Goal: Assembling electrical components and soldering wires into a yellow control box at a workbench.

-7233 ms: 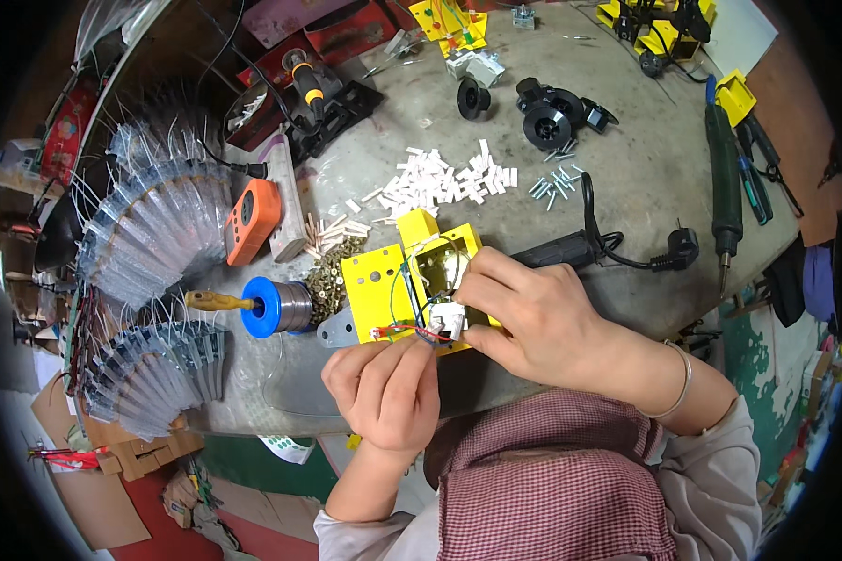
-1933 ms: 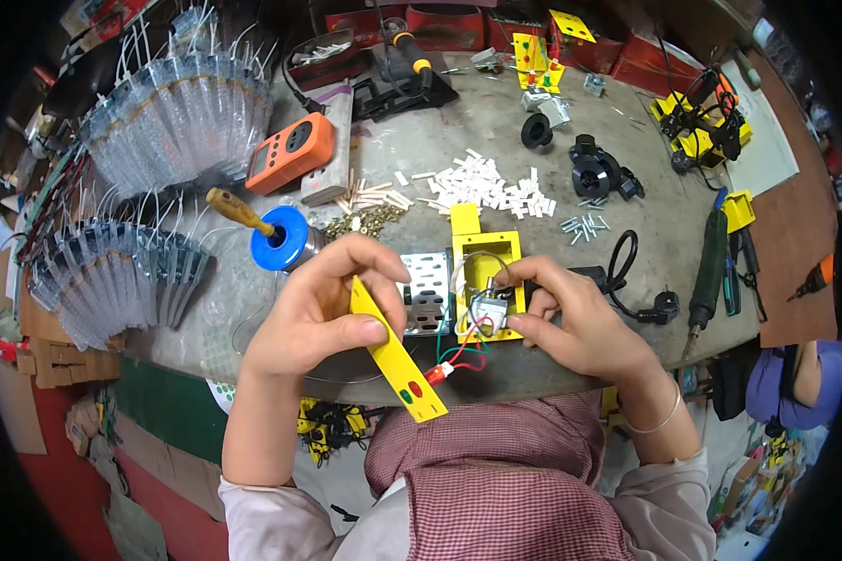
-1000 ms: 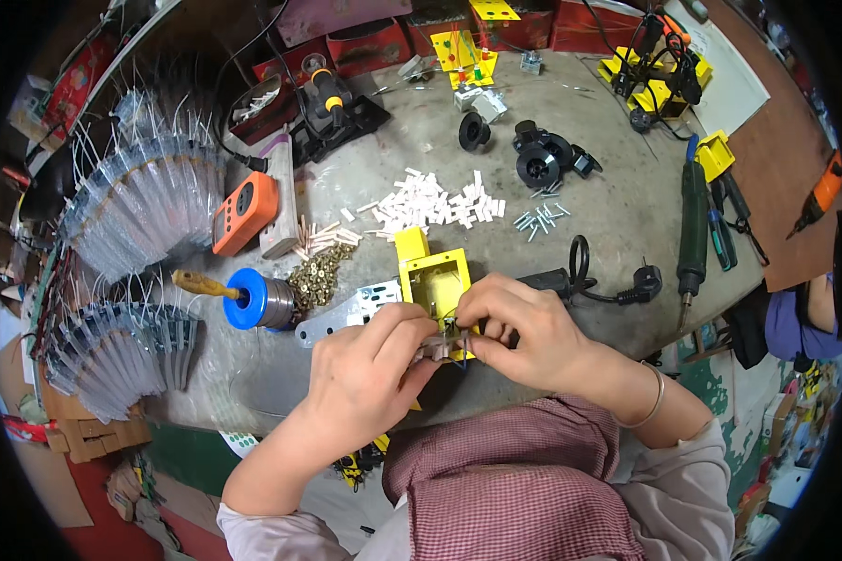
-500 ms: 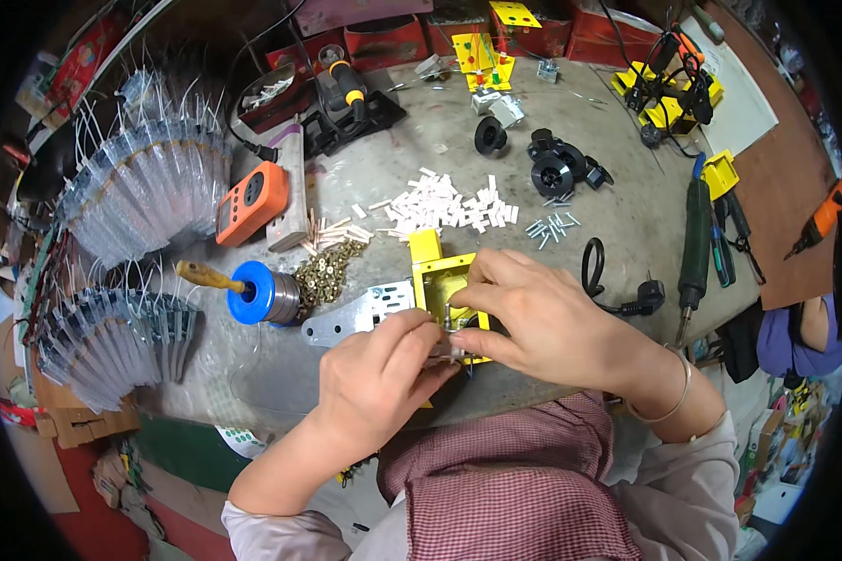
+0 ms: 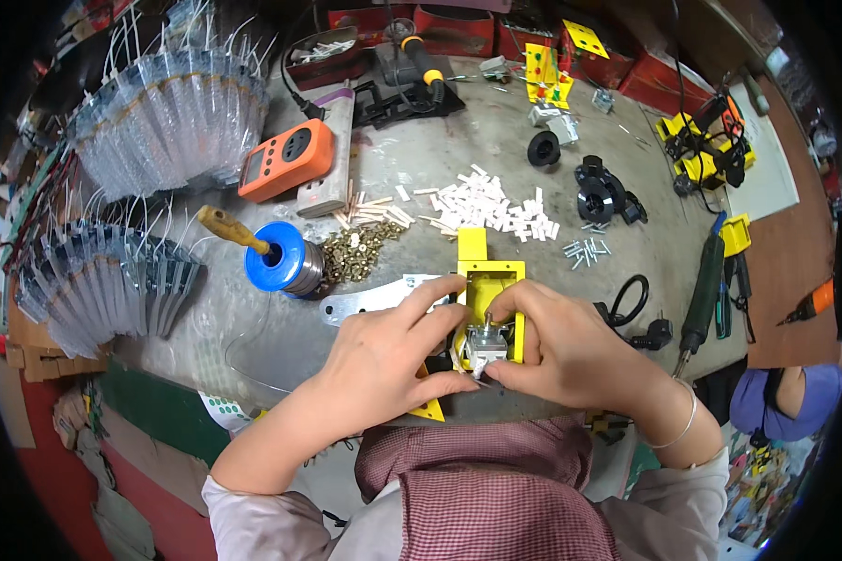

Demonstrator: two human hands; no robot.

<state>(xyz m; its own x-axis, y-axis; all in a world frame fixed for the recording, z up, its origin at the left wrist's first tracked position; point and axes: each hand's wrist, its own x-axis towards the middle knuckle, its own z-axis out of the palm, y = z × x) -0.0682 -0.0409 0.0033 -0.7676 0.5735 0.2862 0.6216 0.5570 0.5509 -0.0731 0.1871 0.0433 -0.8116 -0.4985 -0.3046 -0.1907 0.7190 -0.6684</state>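
Observation:
In front of me a yellow open-topped metal housing (image 5: 473, 245) lies on the table. At its near end is a small silver and white component with a metal shaft (image 5: 486, 344). My right hand (image 5: 575, 346) pinches this component, forefinger at the shaft and thumb at its near white end. My left hand (image 5: 393, 348) is closed over the housing's left side, fingertips at the edge and thumb close to the component's near end. Partly under that hand's fingers lies a flat grey metal plate (image 5: 370, 301) with holes. A yellow flap (image 5: 429, 409) shows below my left hand.
Beyond the housing lie white sleeves (image 5: 496, 208), brass nuts (image 5: 357, 254) and screws (image 5: 587, 251). Left stand a blue solder spool (image 5: 281, 262), an orange meter (image 5: 288, 161) and bagged strips (image 5: 164, 122). Right are black round parts (image 5: 601, 192), a plug (image 5: 657, 335) and a green-handled tool (image 5: 704, 290).
The whole view has shifted, moving the table items rightward. My fingers have parted around the component, which now shows in the housing; my left fingers have moved to the housing's left edge.

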